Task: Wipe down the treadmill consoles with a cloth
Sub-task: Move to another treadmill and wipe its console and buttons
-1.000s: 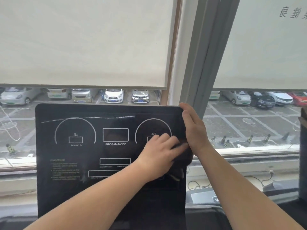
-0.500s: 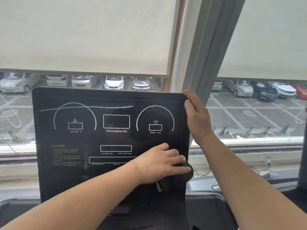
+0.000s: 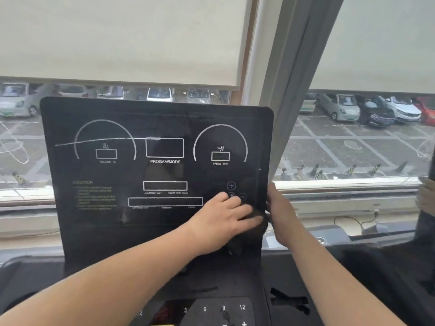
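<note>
l hand [image 3: 221, 222] presses cloth [image 3: 248, 241] on console [image 3: 164, 114].

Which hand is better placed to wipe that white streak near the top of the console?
Left. The left hand presses the dark cloth flat on the console, below the white streak. The right hand holds the console's right edge and has no cloth.

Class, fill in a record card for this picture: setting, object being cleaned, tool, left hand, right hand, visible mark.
setting: blinds half down, parked cars outside
object: black console
tool: dark cloth
left hand: presses the cloth flat on the console's lower right
right hand: holds the console's right edge
mark: pale streak across the upper left dial
</note>
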`<state>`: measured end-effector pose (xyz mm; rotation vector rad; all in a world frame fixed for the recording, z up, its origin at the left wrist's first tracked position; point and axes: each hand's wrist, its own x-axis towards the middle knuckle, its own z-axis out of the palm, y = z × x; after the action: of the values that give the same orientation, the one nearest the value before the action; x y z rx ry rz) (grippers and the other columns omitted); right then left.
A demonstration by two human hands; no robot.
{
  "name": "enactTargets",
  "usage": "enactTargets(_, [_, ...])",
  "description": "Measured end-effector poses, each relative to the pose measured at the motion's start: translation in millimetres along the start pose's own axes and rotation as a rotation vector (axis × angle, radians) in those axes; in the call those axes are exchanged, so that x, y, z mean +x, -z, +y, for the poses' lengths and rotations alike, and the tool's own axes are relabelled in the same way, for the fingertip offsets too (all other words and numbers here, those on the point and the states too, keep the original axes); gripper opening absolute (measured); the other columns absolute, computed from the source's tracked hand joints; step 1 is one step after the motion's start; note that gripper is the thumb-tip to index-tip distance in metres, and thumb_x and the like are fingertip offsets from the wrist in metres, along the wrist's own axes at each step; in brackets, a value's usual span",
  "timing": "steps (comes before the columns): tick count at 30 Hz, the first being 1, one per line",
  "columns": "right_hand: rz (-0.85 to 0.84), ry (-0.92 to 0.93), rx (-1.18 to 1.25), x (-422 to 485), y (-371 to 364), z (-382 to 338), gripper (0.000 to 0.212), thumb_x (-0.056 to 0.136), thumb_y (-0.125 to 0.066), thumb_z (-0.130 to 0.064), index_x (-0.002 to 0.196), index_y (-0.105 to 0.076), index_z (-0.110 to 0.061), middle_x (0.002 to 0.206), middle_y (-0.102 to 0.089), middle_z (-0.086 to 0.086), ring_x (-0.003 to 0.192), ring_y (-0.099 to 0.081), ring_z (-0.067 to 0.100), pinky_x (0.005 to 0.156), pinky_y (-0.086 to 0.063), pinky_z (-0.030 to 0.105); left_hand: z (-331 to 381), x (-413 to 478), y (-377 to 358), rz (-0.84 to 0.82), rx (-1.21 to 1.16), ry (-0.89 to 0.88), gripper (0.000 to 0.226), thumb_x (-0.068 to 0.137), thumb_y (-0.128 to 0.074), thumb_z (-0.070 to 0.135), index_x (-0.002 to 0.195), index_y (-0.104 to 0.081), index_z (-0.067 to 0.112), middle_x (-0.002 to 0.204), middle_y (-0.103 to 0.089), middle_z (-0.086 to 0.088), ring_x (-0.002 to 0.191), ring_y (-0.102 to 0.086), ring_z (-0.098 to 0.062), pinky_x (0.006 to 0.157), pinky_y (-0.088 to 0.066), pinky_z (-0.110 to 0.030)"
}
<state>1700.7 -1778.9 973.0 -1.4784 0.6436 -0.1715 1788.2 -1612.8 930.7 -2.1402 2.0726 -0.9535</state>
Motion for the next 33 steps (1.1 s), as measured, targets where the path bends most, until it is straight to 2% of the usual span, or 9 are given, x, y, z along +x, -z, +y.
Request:
enactTargets(3, [-0.014, 0.044, 0.059, -1, 0, 13, 0.035, 0.107, -0.04, -0.036, 0.111, -0.074, -0.027, 0.106, -0.08, -0.005, 0.093, -0.072, 0.006, 0.066, -0.054, 0.018, -19, 0, 10, 0.051, 0.055, -0.058, 0.046, 0.097, -0.056, 0.017, 0.142, -0.057, 0.028, 0.124, -0.065, 0.001, 0.093, -0.059, -0.025, 0.078, -0.044, -0.041])
enactTargets(6, [0.003, 0.069, 0.047, 4, -1, 22, 0.036, 0.11, -0.037, -0.037, 0.125, -0.069, -0.029, 0.118, -0.076, -0.008, 0.112, -0.068, 0.007, 0.082, -0.053, 0.023, -48, 8, 25, 0.232, 0.134, 0.226, 0.047, 0.093, -0.064, 0.019, 0.14, -0.063, 0.025, 0.124, -0.068, -0.003, 0.089, -0.061, -0.029, 0.072, -0.042, -0.042])
enactTargets(10, [0.021, 0.074, 0.003, 9, -2, 30, 0.033, 0.108, -0.038, -0.043, 0.12, -0.068, -0.035, 0.126, -0.071, -0.009, 0.125, -0.06, 0.014, 0.109, -0.046, 0.038, -31, 18, 20, 0.29, 0.085, 0.576, 0.057, 0.081, -0.073, 0.022, 0.138, -0.066, 0.025, 0.123, -0.069, -0.002, 0.089, -0.061, -0.031, 0.072, -0.041, -0.043])
enactTargets(14, [0.049, 0.089, 0.051, 12, -2, 30, 0.03, 0.109, -0.04, -0.031, 0.11, -0.07, -0.027, 0.107, -0.076, -0.002, 0.105, -0.067, 0.014, 0.088, -0.053, 0.029, 25, 6, -8, 0.204, -0.023, 0.399, 0.054, 0.081, -0.066, 0.015, 0.135, -0.066, 0.022, 0.116, -0.069, -0.001, 0.084, -0.058, -0.028, 0.069, -0.042, -0.04])
enactTargets(19, [0.011, 0.094, 0.053, 15, 0, 34, 0.034, 0.111, -0.035, -0.032, 0.119, -0.068, -0.03, 0.116, -0.076, -0.002, 0.113, -0.069, 0.017, 0.098, -0.054, 0.038, 15, 2, -5, 0.012, -0.04, 0.095, 0.051, 0.087, -0.055, 0.018, 0.137, -0.059, 0.03, 0.112, -0.063, 0.002, 0.088, -0.053, -0.025, 0.074, -0.039, -0.041])
enactTargets(23, [0.006, 0.104, 0.057, 14, 1, 32, 0.033, 0.111, -0.04, -0.03, 0.103, -0.072, -0.034, 0.11, -0.075, -0.004, 0.106, -0.065, 0.012, 0.087, -0.05, 0.029, -29, 22, 19, 0.15, 0.012, 0.246, 0.049, 0.089, -0.054, 0.017, 0.136, -0.064, 0.027, 0.118, -0.067, -0.002, 0.089, -0.059, -0.028, 0.073, -0.041, -0.043])
enactTargets(26, [-0.007, 0.13, 0.012, 12, 2, 33, 0.033, 0.112, -0.035, -0.036, 0.111, -0.068, -0.03, 0.115, -0.073, -0.007, 0.107, -0.063, 0.008, 0.085, -0.047, 0.024, -49, 32, 30, 0.256, 0.032, 0.489, 0.052, 0.085, -0.067, 0.024, 0.137, -0.066, 0.027, 0.118, -0.068, -0.002, 0.09, -0.061, -0.03, 0.072, -0.042, -0.044])
enactTargets(31, [0.116, 0.215, -0.119, 14, -10, 45, 0.038, 0.112, -0.026, -0.044, 0.126, -0.059, -0.033, 0.129, -0.065, -0.01, 0.126, -0.057, 0.009, 0.115, -0.041, 0.036, -11, 20, 15, 0.242, -0.064, 0.604, 0.06, 0.079, -0.076, 0.027, 0.138, -0.065, 0.026, 0.117, -0.067, 0.0, 0.09, -0.058, -0.028, 0.071, -0.043, -0.043])
enactTargets(33, [0.154, 0.197, -0.128, 12, -12, 46, 0.042, 0.113, -0.025, -0.041, 0.143, -0.05, -0.028, 0.14, -0.054, -0.012, 0.134, -0.048, 0.008, 0.119, -0.031, 0.029, 12, 4, 4, 0.186, -0.076, 0.558, 0.063, 0.076, -0.078, 0.026, 0.138, -0.065, 0.024, 0.114, -0.067, 0.0, 0.086, -0.057, -0.028, 0.069, -0.042, -0.042])
